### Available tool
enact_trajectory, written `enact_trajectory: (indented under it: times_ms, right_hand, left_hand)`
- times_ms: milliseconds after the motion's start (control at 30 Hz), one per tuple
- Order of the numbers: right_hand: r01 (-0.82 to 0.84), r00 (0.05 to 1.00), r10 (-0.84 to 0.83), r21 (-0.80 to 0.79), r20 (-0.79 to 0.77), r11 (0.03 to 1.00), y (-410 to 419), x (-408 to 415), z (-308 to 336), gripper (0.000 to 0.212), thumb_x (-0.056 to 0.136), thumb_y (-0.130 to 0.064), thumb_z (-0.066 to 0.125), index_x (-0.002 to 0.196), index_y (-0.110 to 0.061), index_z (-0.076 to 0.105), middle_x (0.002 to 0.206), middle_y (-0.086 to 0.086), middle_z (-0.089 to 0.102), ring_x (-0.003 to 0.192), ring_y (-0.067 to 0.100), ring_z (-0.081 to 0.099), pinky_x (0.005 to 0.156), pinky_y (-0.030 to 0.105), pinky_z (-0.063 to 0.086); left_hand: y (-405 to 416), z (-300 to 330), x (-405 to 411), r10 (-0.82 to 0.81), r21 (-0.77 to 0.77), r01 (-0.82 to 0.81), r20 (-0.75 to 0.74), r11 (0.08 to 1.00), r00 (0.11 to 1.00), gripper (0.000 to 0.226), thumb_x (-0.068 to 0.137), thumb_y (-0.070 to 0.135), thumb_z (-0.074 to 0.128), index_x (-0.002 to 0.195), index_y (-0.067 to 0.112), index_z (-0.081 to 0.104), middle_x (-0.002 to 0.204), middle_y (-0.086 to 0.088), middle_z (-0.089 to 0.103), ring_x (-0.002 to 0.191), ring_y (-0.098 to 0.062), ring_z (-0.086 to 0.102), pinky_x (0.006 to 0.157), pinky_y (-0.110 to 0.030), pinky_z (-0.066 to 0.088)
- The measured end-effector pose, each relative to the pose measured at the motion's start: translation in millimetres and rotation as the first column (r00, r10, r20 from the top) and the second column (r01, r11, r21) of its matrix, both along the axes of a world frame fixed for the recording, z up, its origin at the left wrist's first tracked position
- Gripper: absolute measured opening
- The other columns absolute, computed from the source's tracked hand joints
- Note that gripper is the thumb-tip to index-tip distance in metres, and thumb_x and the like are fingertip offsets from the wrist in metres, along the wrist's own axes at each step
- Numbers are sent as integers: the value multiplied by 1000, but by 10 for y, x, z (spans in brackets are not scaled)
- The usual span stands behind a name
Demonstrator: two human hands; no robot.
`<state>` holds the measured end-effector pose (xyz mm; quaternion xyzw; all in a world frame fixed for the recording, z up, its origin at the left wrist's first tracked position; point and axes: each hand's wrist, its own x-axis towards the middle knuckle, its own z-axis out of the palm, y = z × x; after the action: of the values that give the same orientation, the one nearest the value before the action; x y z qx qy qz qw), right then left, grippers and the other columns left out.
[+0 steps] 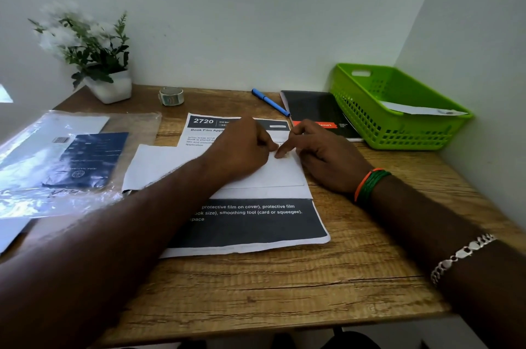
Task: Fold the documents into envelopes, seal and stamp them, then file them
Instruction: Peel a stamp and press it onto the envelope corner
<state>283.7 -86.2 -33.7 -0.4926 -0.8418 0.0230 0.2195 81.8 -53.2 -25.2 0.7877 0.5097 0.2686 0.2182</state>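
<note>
The white envelope (273, 175) lies mid-bench on a printed sheet (250, 223). The left hand (242, 149), fingers curled, pins it; the right hand (321, 155) presses one fingertip at its 12 o'clock edge (probably stamping). Press firmly, holding the envelope flat.

Wood-grain desk (284, 286) in a corner, plain pale walls (227, 21), soft even light

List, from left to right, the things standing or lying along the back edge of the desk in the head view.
Potted plant → roll of stickers → blue pen → black notebook → green basket.
</note>
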Motion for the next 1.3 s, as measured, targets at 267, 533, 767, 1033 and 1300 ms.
enact_trajectory:
  times_ms: [267,533,767,1033,1300]
  right_hand:
    - [50,993,-55,48,100,998,-13,-51,4,46,91,-14,43,124,-36,67,121,-9,55,96,17,61,66,28,39]
    - [100,990,-104,44,92,994,-20,-74,22,54,89,-38,33,121,-25,74,112,0,60,89,20,61,69,30,43]
    - [65,996,-70,90,46,994,-5,-26,-11,33,90,-22,55,113,-15,77,103,7,62,85,21,61,72,36,52]
    - [183,948,-161,56,-275,982,36,53,-1,30,89,-12,63,115,-17,77,95,2,66,85,16,62,80,40,53]
    - [2,996,2,40,-88,999,27,27,-25,32,90,-25,63,119,-29,74,103,-6,54,73,3,53,66,24,41]
  left_hand:
    - [-49,19,-24,10,25,-11,19,1000,1000,30,88,4,64,107,20,81,65,21,55,57,2,54,50,-2,34]
    - [-8,-37,-31,24,20,-24,15,1000,1000,24,86,13,70,102,26,82,84,12,70,65,1,57,57,-7,35]
    - [25,-82,-24,27,37,-28,24,999,999,22,87,15,70,102,25,82,86,12,71,64,0,55,59,-11,37]
    - [18,10,-158,82,195,-42,-200,980,976,36,88,55,69,118,36,73,121,5,60,114,-16,54,94,-38,50]
    - [35,30,-193,68,106,-47,-205,993,976,46,75,65,77,112,37,74,110,9,63,103,-13,58,89,-42,56]
